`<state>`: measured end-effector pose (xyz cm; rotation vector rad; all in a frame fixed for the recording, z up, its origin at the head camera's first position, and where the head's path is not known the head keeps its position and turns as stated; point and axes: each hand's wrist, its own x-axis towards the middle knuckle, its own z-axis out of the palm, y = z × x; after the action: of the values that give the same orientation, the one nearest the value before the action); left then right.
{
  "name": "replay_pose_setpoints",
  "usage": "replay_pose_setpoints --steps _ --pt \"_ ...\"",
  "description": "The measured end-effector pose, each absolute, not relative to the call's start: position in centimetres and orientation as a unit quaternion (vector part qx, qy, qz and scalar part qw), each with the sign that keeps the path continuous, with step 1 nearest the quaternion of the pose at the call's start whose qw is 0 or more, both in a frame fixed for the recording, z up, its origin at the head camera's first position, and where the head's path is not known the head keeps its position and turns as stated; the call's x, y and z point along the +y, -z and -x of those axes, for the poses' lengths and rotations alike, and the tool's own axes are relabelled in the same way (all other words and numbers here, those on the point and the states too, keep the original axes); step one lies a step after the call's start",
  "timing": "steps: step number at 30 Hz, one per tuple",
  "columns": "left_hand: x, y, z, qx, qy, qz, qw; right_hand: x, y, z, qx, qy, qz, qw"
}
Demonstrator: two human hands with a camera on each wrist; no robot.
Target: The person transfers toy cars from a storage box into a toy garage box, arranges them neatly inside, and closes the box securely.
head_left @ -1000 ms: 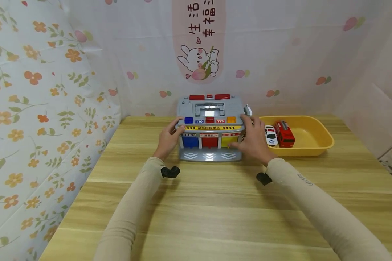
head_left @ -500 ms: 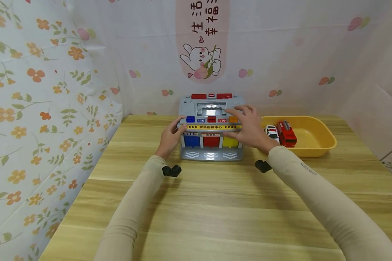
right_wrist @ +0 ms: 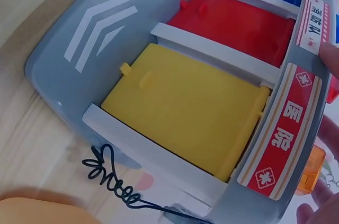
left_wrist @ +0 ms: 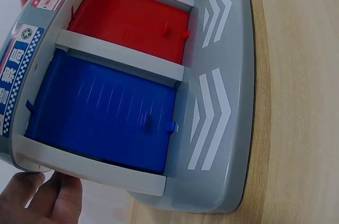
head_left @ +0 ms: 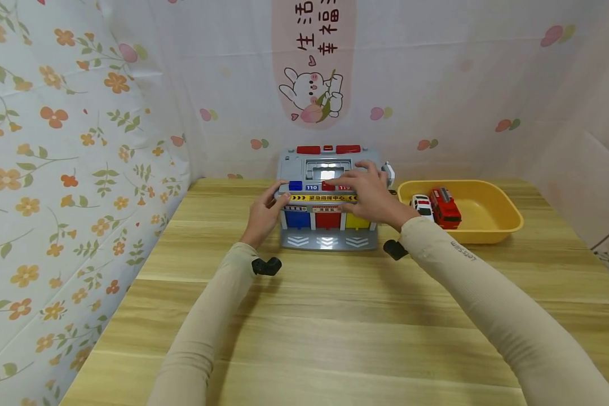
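Note:
A grey toy emergency station (head_left: 327, 243) stands against the back wall, its blue door (left_wrist: 106, 107), red door (left_wrist: 132, 23) and yellow door (right_wrist: 185, 107) all down. My left hand (head_left: 264, 219) grips the station's left end, thumb at the front edge and fingertips at its side in the left wrist view. Over the roof's right half reaches my right hand (head_left: 374, 194). Its index finger touches the red button (head_left: 326, 186) at the roof's middle, while the thumb lies against the front edge below. An orange button (right_wrist: 311, 171) sits between the right fingers in the right wrist view.
Right of the station, a yellow bin (head_left: 479, 235) holds a white police car (head_left: 423, 206) and a red fire engine (head_left: 445, 208). A white piece (head_left: 388, 172) stands at the station's right side. A coiled black cord (right_wrist: 111, 179) hangs there over the wooden table (head_left: 325, 327).
My right hand has left the station's right side, risen over the roof and moved left to the red button. The left hand has kept its grip on the left end.

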<state>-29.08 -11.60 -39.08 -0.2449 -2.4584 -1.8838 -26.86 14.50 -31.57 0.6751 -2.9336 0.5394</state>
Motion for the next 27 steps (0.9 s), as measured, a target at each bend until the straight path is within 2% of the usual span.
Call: replay_pose_setpoints --steps 10,19,27 --pt "-11.6 39.0 29.0 -0.788 0.61 0.083 0.02 14.6 30.5 27.7 -0.956 -0.169 -0.241 0.006" --pt "-11.5 38.7 28.9 -0.796 0.6 0.076 0.02 14.7 29.7 28.0 -0.946 -0.149 -0.286 0.0" --pt "-11.6 38.8 29.0 -0.799 0.597 0.075 0.019 14.7 29.7 28.0 -0.948 -0.154 -0.279 -0.01"
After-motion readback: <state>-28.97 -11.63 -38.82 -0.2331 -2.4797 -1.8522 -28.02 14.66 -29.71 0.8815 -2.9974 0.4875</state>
